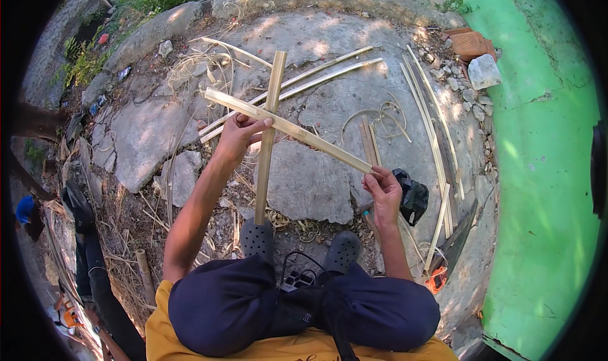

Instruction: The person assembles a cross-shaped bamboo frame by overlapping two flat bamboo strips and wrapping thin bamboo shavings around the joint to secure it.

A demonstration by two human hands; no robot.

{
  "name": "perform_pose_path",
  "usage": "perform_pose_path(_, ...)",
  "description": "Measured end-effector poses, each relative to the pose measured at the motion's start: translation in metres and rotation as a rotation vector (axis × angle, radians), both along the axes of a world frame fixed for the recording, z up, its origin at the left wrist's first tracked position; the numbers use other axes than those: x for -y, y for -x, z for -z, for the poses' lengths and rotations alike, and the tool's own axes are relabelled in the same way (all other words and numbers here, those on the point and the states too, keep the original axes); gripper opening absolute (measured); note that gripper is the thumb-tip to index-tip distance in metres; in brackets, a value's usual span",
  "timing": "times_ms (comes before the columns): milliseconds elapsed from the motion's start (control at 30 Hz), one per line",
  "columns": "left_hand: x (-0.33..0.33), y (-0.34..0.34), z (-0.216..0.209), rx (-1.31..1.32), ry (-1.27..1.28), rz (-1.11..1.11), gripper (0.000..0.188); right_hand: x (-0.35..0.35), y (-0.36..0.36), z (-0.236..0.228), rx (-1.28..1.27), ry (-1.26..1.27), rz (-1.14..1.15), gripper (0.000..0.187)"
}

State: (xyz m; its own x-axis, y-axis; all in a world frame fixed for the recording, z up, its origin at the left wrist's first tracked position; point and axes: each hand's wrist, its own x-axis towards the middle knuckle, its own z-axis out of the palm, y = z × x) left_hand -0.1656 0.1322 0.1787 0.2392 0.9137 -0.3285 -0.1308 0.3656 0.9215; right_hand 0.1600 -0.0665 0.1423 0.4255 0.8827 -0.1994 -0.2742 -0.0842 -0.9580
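Note:
Two flat bamboo strips cross in front of me. One bamboo strip [270, 171] stands nearly upright in view, its lower end by my left shoe [257, 239]. The other bamboo strip [316, 142] slants across it, down to the right. Near the crossing, my left hand [239, 136] is closed on the strips, thumb on top. My right hand [384, 193] pinches the right end of the slanting strip between thumb and fingers. Beside that hand lies a crumpled black plastic bag [410, 197].
Long bamboo strips [329, 75] lie on the broken concrete [307, 183] ahead, with more split strips [430, 133] at right. A handsaw with an orange handle [437, 278] lies lower right. Thin shavings [199, 66] are heaped far left. A person's dark-clothed leg [107, 291] shows at left.

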Motion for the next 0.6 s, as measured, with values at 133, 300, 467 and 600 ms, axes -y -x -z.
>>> perform_pose_path(133,0.000,0.003,-0.002,0.015,-0.004,0.027,0.025,0.000,0.001,0.001,0.002,0.008,0.010,0.027)
perform_pose_path(300,0.001,0.003,-0.003,0.037,-0.033,0.016,0.029,0.000,0.002,0.001,0.004,0.016,0.012,0.028)
perform_pose_path(467,0.006,0.004,-0.009,0.028,-0.078,0.023,0.027,0.001,0.003,0.003,0.000,0.039,0.011,0.028)
perform_pose_path(600,0.008,0.004,-0.015,-0.043,-0.141,0.056,0.025,0.001,0.002,0.008,0.027,0.057,0.004,0.028)
